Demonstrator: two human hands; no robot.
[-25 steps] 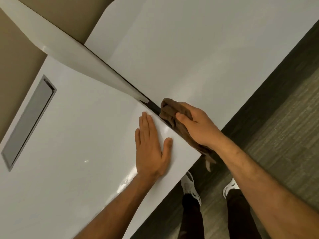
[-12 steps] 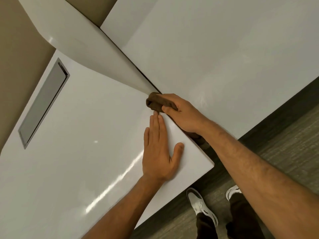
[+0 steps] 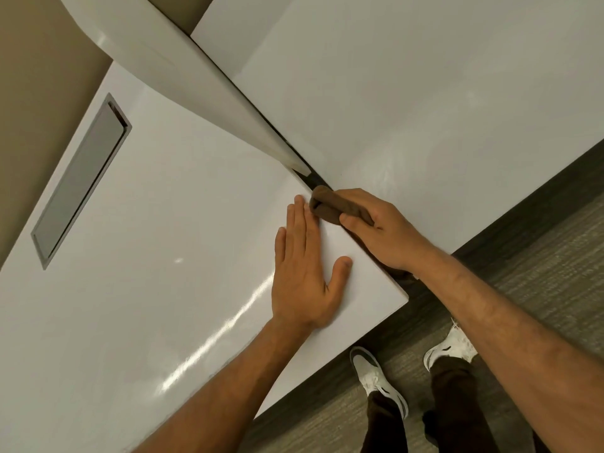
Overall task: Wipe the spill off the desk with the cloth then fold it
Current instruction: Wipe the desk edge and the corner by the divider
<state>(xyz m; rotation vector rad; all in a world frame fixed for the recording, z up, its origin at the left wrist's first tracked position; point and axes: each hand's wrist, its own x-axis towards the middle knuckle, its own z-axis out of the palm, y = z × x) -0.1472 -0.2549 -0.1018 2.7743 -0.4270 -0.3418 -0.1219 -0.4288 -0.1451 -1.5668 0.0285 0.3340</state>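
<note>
From the head view, the brown cloth (image 3: 340,207) sits bunched at the right edge of the white tabletop (image 3: 170,230), right where that edge meets the dark gap beside the neighbouring white surface (image 3: 408,103) and just below the tip of the slanted divider panel (image 3: 202,89). The right hand (image 3: 379,233) has it in a closed grip: fingers curled over the top of the wad, thumb pressed against its near side. Part of the cloth appears to trail down under the wrist past the tabletop edge, though that bit is dark and hard to read. The left hand (image 3: 304,273) lies flat on the tabletop just beside the cloth, fingers straight and together, thumb spread, holding nothing; its fingertips almost touch the wad.

No spill is clearly visible here; only glare streaks cross the glossy surface, so how much wiping remains cannot be judged.

The likely risks: working this near the edge, the cloth could slip into the gap or drop toward the grey floor (image 3: 539,289), by the white shoes (image 3: 379,377), if the grip loosens. Liquid could also be pushed over the edge rather than soaked up. A tightly bunched cloth offers little contact, so streaks may be left behind.

Both forearms reach in from the lower frame, the right wrist angled across the edge, the left wrist straight with the palm down.
</note>
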